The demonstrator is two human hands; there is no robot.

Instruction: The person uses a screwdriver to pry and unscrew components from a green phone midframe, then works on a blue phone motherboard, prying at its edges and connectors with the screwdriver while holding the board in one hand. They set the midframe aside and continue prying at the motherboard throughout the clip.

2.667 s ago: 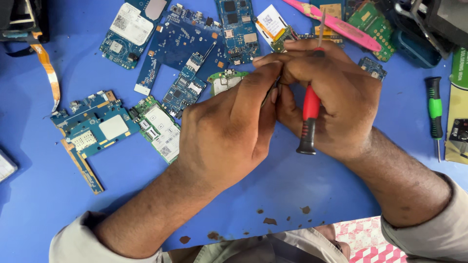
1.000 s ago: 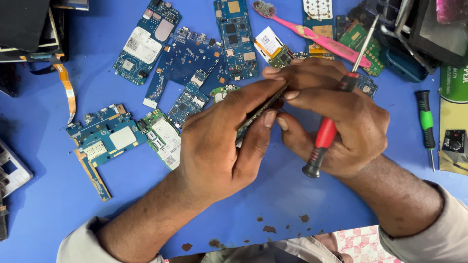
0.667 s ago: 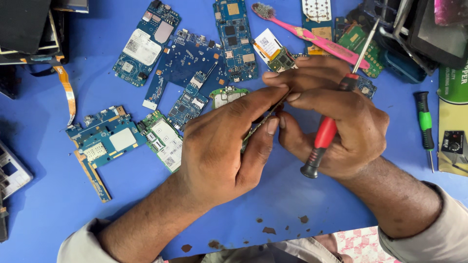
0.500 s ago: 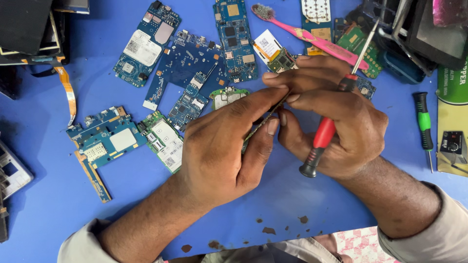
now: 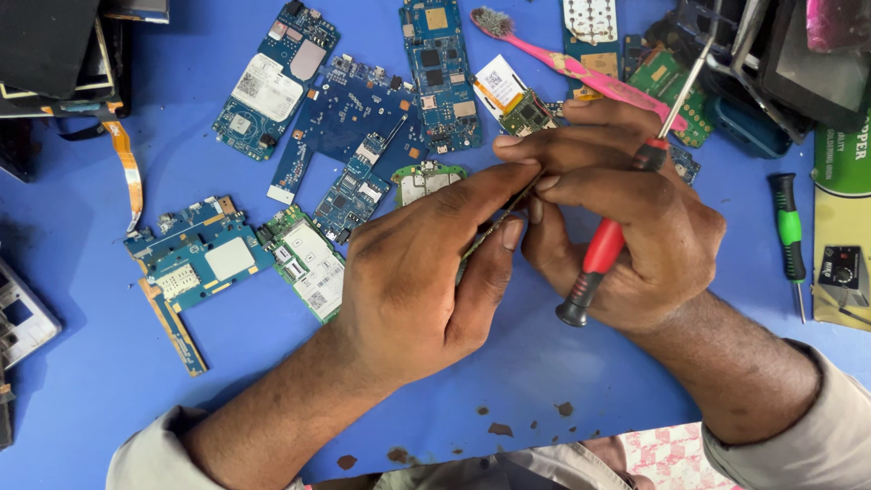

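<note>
My left hand (image 5: 426, 281) and my right hand (image 5: 626, 218) meet over the blue mat and together pinch a small circuit board (image 5: 494, 227), seen edge-on between the fingertips. My right hand also keeps a red-handled screwdriver (image 5: 603, 259) tucked against the palm, its metal shaft pointing up and to the right. Most of the small board is hidden by my fingers.
Several phone circuit boards lie on the blue mat (image 5: 91, 399): a blue one (image 5: 195, 263) at left, a green one (image 5: 308, 263), dark blue ones (image 5: 349, 127) above. A pink toothbrush (image 5: 581, 68) lies at top, a green-handled screwdriver (image 5: 787, 236) at right, an orange flex cable (image 5: 127, 168) at left.
The screwdriver tilted from nearly upright to slanting up-right in my right hand. Both hands stay joined on the small board and have barely shifted in the last second.
</note>
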